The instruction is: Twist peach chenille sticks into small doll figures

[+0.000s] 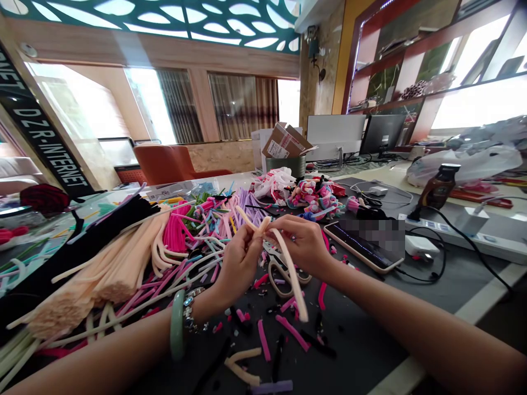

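- Left hand (239, 263): fingers narrowly pinch a bent peach chenille stem (291, 272).
- Right hand (298, 244): fingers grip the same stem.
- Cream-handled steel scissors (283, 278): lying below both hands on the dark desk (362, 334).

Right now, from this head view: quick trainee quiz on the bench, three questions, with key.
1. What do the left hand and right hand hold between them?
2. True or false: the jade bangle is on the right arm.
3. Which lies just below the hands? A) a brown bottle B) scissors with cream handles C) a power strip

Key: 1. A pale peach pipe cleaner. 2. False, it is on the left arm. 3. B.
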A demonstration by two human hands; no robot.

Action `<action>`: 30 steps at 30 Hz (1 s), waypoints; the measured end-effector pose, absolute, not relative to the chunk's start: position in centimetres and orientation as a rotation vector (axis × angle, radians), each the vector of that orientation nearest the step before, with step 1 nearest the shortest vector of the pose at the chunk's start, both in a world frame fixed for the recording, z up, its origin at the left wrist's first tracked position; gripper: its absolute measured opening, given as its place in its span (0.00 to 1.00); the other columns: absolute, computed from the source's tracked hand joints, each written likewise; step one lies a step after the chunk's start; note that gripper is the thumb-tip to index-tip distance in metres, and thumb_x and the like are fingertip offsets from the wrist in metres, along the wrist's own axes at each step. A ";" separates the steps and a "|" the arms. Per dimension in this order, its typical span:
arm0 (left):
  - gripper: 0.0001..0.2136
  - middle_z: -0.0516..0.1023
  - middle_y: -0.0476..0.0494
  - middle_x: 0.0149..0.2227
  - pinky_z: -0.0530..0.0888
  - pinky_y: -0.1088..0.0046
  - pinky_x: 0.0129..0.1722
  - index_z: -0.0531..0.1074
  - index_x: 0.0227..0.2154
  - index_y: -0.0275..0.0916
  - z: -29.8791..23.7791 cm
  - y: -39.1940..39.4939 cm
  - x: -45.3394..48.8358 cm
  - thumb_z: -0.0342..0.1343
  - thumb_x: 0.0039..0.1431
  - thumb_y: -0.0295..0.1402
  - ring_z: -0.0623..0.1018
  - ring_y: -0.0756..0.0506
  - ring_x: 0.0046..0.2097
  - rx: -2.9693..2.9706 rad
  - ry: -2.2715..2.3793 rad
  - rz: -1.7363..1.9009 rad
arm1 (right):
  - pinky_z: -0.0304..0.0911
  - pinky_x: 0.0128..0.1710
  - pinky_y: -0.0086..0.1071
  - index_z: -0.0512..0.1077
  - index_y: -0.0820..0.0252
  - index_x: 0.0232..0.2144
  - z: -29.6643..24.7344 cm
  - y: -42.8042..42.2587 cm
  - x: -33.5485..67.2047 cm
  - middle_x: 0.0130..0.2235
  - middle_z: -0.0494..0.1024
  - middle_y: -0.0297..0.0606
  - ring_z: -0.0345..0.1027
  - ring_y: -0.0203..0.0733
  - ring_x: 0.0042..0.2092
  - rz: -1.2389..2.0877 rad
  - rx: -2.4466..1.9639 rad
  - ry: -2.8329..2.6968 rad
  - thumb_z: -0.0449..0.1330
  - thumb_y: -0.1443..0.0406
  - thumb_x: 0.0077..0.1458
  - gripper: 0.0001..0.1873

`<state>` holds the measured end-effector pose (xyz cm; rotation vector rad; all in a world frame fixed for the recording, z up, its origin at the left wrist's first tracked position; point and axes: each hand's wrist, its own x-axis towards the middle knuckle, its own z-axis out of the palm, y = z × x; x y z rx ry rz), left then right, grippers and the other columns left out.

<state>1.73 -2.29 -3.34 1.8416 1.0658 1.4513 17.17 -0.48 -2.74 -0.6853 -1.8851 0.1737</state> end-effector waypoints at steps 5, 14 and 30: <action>0.10 0.62 0.54 0.22 0.60 0.78 0.23 0.64 0.28 0.37 -3.2 -2.2 1.7 0.49 0.60 0.38 0.62 0.54 0.23 1.820 1.089 1.370 | 0.61 0.32 0.26 0.77 0.59 0.32 -2.6 -0.4 17.1 0.31 0.77 0.36 0.69 0.35 0.31 0.219 -0.703 -1.860 0.56 0.73 0.54 0.10; 0.12 0.60 0.55 0.21 0.57 0.78 0.21 0.64 0.27 0.37 -3.6 -1.7 1.3 0.49 0.59 0.40 0.60 0.54 0.22 1.817 1.074 1.321 | 0.61 0.30 0.27 0.78 0.59 0.31 -2.5 -0.5 16.9 0.28 0.77 0.36 0.68 0.36 0.29 0.277 -0.728 -1.840 0.56 0.72 0.54 0.10; 0.12 0.63 0.55 0.21 0.63 0.81 0.15 0.66 0.34 0.38 -3.7 -1.6 1.5 0.52 0.56 0.42 0.64 0.54 0.18 1.488 0.972 1.269 | 0.61 0.31 0.27 0.77 0.59 0.30 -2.8 -0.4 16.8 0.29 0.76 0.36 0.68 0.36 0.30 0.349 -0.710 -1.813 0.57 0.71 0.54 0.08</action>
